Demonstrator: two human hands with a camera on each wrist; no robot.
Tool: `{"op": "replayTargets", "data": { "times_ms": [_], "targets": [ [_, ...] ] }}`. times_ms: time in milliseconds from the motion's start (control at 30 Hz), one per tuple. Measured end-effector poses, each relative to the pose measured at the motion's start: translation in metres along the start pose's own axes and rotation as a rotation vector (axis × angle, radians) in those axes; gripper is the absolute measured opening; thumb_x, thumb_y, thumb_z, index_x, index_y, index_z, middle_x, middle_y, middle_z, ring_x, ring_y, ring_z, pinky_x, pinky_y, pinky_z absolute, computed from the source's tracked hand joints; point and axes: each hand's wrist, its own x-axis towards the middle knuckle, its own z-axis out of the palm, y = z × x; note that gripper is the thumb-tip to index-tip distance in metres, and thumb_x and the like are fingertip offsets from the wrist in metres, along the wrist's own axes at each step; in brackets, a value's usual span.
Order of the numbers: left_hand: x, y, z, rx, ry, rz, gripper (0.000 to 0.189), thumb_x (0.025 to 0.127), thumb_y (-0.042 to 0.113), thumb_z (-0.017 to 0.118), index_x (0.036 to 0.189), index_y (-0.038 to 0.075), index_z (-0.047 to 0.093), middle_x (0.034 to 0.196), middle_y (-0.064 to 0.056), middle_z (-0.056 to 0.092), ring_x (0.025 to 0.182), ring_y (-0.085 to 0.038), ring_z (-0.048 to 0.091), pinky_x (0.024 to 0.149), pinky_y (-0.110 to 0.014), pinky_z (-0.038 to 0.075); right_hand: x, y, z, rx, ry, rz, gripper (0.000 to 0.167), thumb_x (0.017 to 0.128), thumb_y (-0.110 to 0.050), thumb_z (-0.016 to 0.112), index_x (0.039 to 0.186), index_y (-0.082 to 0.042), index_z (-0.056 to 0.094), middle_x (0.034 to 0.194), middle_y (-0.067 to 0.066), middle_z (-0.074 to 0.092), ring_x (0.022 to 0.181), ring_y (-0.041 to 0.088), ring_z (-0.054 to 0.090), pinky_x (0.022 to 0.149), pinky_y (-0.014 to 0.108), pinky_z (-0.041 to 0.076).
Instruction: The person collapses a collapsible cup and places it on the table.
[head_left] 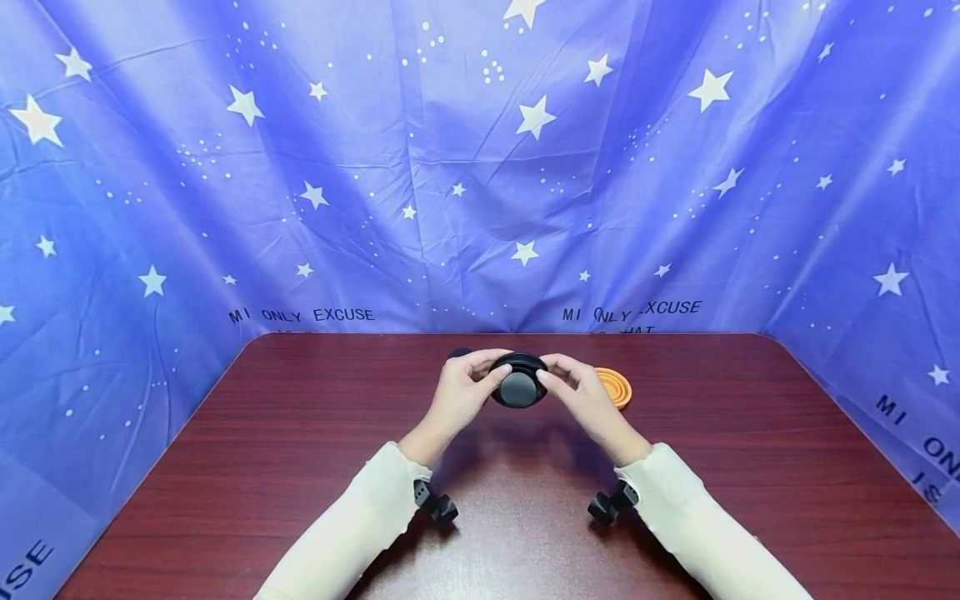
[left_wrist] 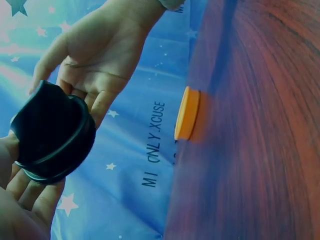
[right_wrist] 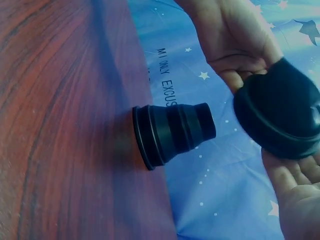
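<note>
Both hands hold up a black collapsible cup [head_left: 518, 390] above the far middle of the table. My left hand [head_left: 461, 390] grips its left edge, thumb on the near face and fingers behind. On the opposite edge, my right hand [head_left: 583, 393] grips it the same way. A greyish disc shows at the cup's centre in the head view. In both wrist views its dark wall [left_wrist: 50, 130] looks bent up to a point on one side. What its far face looks like from the head is hidden.
A black stepped cone-shaped cup [right_wrist: 172, 132] stands narrow end up behind my left hand, mostly hidden from the head view. Beyond my right hand lies a flat orange ringed disc [head_left: 617, 387]. A starry blue curtain [head_left: 450, 125] surrounds the reddish-brown table [head_left: 517, 517].
</note>
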Motion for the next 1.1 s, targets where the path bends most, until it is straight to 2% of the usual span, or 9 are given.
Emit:
{"op": "replayTargets", "data": {
  "times_ms": [133,200,367,500,633,767,867,1000,1100],
  "targets": [
    [0.001,-0.008,-0.001,0.030,-0.034,-0.034,0.027,0.087,0.008,0.066,0.113,0.000,0.067,0.103,-0.015,0.070,0.087,-0.012,0.067,0.070,-0.019,0.052,0.001,0.003,-0.001,-0.071,-0.042,0.029,0.025,0.087,-0.009,0.067,0.109,0.003,0.062,0.095,0.011,0.066,0.084,0.009,0.062,0.076,0.023,0.051],
    [0.000,-0.010,-0.001,0.075,-0.054,-0.040,0.028,0.086,0.012,0.068,0.113,0.003,0.068,0.103,-0.012,0.070,0.090,-0.015,0.067,0.073,-0.021,0.053,0.001,0.004,-0.001,-0.103,-0.072,0.045,0.027,0.085,-0.010,0.070,0.108,0.002,0.062,0.097,0.013,0.066,0.086,0.011,0.063,0.077,0.023,0.051],
    [-0.001,-0.011,0.000,0.204,-0.101,-0.054,0.028,0.085,0.016,0.071,0.112,0.009,0.070,0.105,-0.006,0.070,0.095,-0.012,0.066,0.076,-0.022,0.053,0.000,0.004,-0.001,-0.160,-0.131,0.057,0.030,0.082,-0.012,0.074,0.107,0.002,0.064,0.098,0.013,0.067,0.088,0.014,0.064,0.077,0.027,0.053],
    [0.000,-0.011,0.001,0.226,-0.118,-0.068,0.029,0.085,0.016,0.070,0.114,0.010,0.069,0.108,-0.006,0.070,0.098,-0.012,0.065,0.078,-0.022,0.052,0.000,0.003,-0.001,-0.183,-0.131,0.063,0.029,0.082,-0.011,0.073,0.106,0.004,0.065,0.097,0.015,0.068,0.089,0.017,0.065,0.077,0.025,0.053],
    [-0.001,-0.010,0.001,0.182,-0.129,-0.073,0.030,0.086,0.014,0.069,0.115,0.009,0.068,0.110,-0.007,0.069,0.099,-0.013,0.065,0.078,-0.021,0.052,0.001,0.002,0.000,-0.172,-0.123,0.081,0.026,0.082,-0.008,0.073,0.103,0.005,0.065,0.095,0.016,0.068,0.089,0.020,0.066,0.074,0.023,0.053],
    [-0.004,0.011,-0.001,0.129,-0.164,-0.070,0.031,0.089,0.008,0.065,0.119,0.001,0.064,0.115,-0.014,0.066,0.102,-0.021,0.064,0.080,-0.024,0.052,0.001,0.001,0.000,-0.144,-0.114,0.097,0.024,0.082,-0.007,0.073,0.101,0.005,0.065,0.093,0.015,0.068,0.086,0.019,0.066,0.073,0.023,0.053],
    [-0.004,0.025,-0.002,0.055,-0.175,-0.059,0.034,0.091,0.003,0.060,0.124,-0.007,0.057,0.121,-0.022,0.061,0.110,-0.029,0.059,0.089,-0.034,0.050,0.002,0.001,0.000,-0.097,-0.079,0.103,0.023,0.081,-0.005,0.072,0.100,0.005,0.064,0.093,0.016,0.068,0.084,0.013,0.066,0.072,0.022,0.052],
    [-0.001,0.011,0.000,-0.057,-0.170,-0.068,0.038,0.094,0.003,0.054,0.131,-0.007,0.050,0.129,-0.023,0.055,0.116,-0.029,0.055,0.094,-0.034,0.046,0.003,0.001,0.000,-0.008,-0.032,0.087,0.026,0.081,0.000,0.070,0.103,0.010,0.060,0.093,0.019,0.068,0.081,0.007,0.064,0.072,0.021,0.052],
    [0.001,0.000,0.000,-0.096,-0.178,-0.104,0.039,0.096,0.007,0.053,0.134,-0.001,0.050,0.129,-0.020,0.056,0.110,-0.021,0.058,0.090,-0.026,0.048,0.004,-0.001,-0.001,0.045,-0.020,0.074,0.028,0.082,0.002,0.069,0.105,0.012,0.058,0.093,0.015,0.068,0.081,0.007,0.064,0.072,0.021,0.051]
  ]
}}
